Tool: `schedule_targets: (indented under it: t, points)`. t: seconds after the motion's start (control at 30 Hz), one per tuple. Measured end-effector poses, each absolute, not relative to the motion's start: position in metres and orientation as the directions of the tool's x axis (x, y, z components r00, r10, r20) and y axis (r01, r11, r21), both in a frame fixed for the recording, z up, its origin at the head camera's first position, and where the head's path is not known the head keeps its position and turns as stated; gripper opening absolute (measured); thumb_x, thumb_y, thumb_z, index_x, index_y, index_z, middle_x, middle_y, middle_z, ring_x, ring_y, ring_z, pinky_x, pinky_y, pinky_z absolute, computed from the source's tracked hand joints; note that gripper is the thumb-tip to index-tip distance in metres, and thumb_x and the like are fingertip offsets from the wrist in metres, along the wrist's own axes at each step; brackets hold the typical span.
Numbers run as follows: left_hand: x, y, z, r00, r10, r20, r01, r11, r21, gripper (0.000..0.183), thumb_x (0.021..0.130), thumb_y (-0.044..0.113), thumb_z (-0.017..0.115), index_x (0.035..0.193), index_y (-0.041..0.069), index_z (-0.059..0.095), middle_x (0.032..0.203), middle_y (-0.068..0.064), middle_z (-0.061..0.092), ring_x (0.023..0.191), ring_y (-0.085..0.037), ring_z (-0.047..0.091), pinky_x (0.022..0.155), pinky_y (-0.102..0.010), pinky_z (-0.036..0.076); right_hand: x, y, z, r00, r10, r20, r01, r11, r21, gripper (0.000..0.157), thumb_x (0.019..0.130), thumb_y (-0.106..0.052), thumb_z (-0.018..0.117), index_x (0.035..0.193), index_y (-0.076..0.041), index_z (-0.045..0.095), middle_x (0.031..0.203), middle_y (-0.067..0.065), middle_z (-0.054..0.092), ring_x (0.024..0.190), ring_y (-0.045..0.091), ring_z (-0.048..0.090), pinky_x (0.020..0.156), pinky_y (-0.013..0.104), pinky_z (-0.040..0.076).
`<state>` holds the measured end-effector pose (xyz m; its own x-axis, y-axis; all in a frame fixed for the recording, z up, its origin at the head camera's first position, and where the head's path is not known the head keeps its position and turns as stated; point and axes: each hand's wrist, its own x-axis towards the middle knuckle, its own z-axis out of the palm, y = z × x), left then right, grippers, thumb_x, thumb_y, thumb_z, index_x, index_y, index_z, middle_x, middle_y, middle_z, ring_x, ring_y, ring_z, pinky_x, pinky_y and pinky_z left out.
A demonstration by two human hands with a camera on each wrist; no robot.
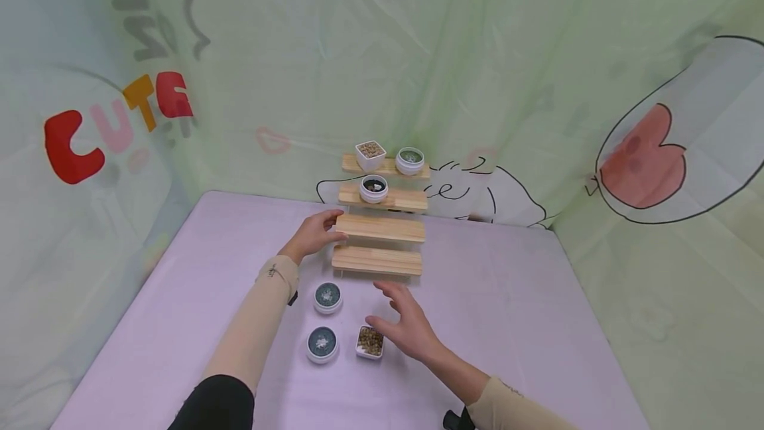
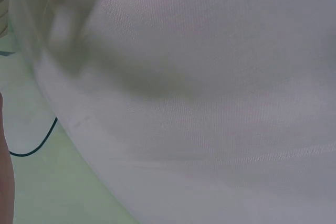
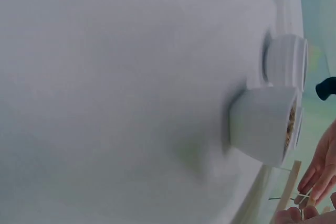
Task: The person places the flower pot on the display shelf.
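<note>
A wooden tiered stand (image 1: pixel 379 227) rises in steps at the middle of the table. My left hand (image 1: pixel 313 234) is at the left end of its second step from the bottom, thumb and fingers about the board's end. My right hand (image 1: pixel 408 324), fingers spread and slightly bent, hovers beside a square white pot (image 1: pixel 370 342) filled with brownish grains. Nothing is in this hand. Left of that pot, two round white pots (image 1: pixel 327 298) with dark blue-green tops stand one behind the other. In the right wrist view the square pot (image 3: pixel 262 124) stands upright, apart from the fingertips (image 3: pixel 310 213).
The top step holds a square pot of grains (image 1: pixel 371 155) and a round pot with a green top (image 1: pixel 410 160). A round pot with a dark filling (image 1: pixel 373 188) sits one step lower. A pale lilac cloth covers the table (image 1: pixel 501 324); printed curtains (image 1: pixel 382 52) surround it.
</note>
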<state>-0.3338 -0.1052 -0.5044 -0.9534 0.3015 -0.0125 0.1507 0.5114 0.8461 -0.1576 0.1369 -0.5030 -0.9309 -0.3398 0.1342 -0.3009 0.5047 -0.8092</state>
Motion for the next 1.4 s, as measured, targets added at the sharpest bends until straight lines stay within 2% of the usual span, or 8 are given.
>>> schedule_targets:
  t: [0.3, 0.43, 0.67, 1.03, 1.27, 1.4]
  points:
    - [-0.335, -0.105, -0.504, -0.952, 0.306, -0.008, 0.158, 0.514, 0.843, 0.071, 0.086, 0.024, 0.077, 0.145, 0.001, 0.044, 0.143, -0.019, 0.049, 0.13, -0.031, 0.049, 0.111, -0.037, 0.041, -0.143, 0.142, -0.519, -0.925, -0.355, 0.135, -0.309, 0.5, -0.809, 0.055, 0.084, -0.021, 0.078, 0.134, -0.012, 0.056, 0.134, 0.011, 0.052, 0.122, 0.035, 0.053, 0.101, 0.052, 0.048]
    - [-0.335, -0.105, -0.503, -0.952, 0.304, -0.014, 0.153, 0.519, 0.841, 0.072, 0.086, 0.025, 0.077, 0.145, 0.001, 0.044, 0.143, -0.019, 0.049, 0.13, -0.031, 0.05, 0.111, -0.037, 0.041, -0.138, 0.146, -0.527, -0.913, -0.381, 0.143, -0.331, 0.491, -0.805, 0.057, 0.082, -0.019, 0.08, 0.133, -0.009, 0.057, 0.133, 0.011, 0.053, 0.121, 0.034, 0.053, 0.1, 0.052, 0.049]
    - [-0.336, -0.104, -0.505, -0.95, 0.311, -0.008, 0.157, 0.503, 0.85, 0.072, 0.085, 0.023, 0.078, 0.145, 0.001, 0.044, 0.141, -0.018, 0.051, 0.13, -0.03, 0.05, 0.112, -0.036, 0.04, -0.129, 0.149, -0.537, -0.898, -0.411, 0.157, -0.364, 0.493, -0.79, 0.056, 0.081, -0.019, 0.081, 0.13, -0.002, 0.059, 0.131, 0.011, 0.054, 0.122, 0.031, 0.052, 0.098, 0.047, 0.052]
    - [-0.335, -0.106, -0.505, -0.947, 0.32, 0.013, 0.176, 0.484, 0.857, 0.07, 0.086, 0.021, 0.077, 0.144, 0.0, 0.044, 0.137, -0.018, 0.054, 0.126, -0.028, 0.052, 0.112, -0.035, 0.04, -0.125, 0.152, -0.55, -0.89, -0.43, 0.155, -0.372, 0.487, -0.79, 0.053, 0.082, -0.019, 0.08, 0.129, -0.008, 0.059, 0.13, 0.01, 0.055, 0.12, 0.031, 0.053, 0.097, 0.045, 0.053]
    - [-0.335, -0.106, -0.505, -0.947, 0.32, 0.018, 0.182, 0.492, 0.851, 0.069, 0.086, 0.022, 0.077, 0.144, 0.0, 0.044, 0.139, -0.017, 0.053, 0.126, -0.028, 0.052, 0.112, -0.036, 0.04, -0.126, 0.153, -0.555, -0.889, -0.428, 0.164, -0.39, 0.516, -0.763, 0.052, 0.081, -0.02, 0.081, 0.128, -0.01, 0.06, 0.128, 0.006, 0.057, 0.116, 0.026, 0.056, 0.096, 0.036, 0.054]
    - [-0.336, -0.106, -0.505, -0.947, 0.32, 0.02, 0.183, 0.487, 0.854, 0.069, 0.086, 0.021, 0.077, 0.144, 0.001, 0.045, 0.139, -0.017, 0.053, 0.126, -0.028, 0.052, 0.112, -0.035, 0.04, -0.125, 0.153, -0.558, -0.88, -0.431, 0.202, -0.419, 0.502, -0.756, 0.054, 0.079, -0.015, 0.081, 0.129, -0.011, 0.06, 0.127, 0.005, 0.058, 0.116, 0.025, 0.056, 0.097, 0.034, 0.053]
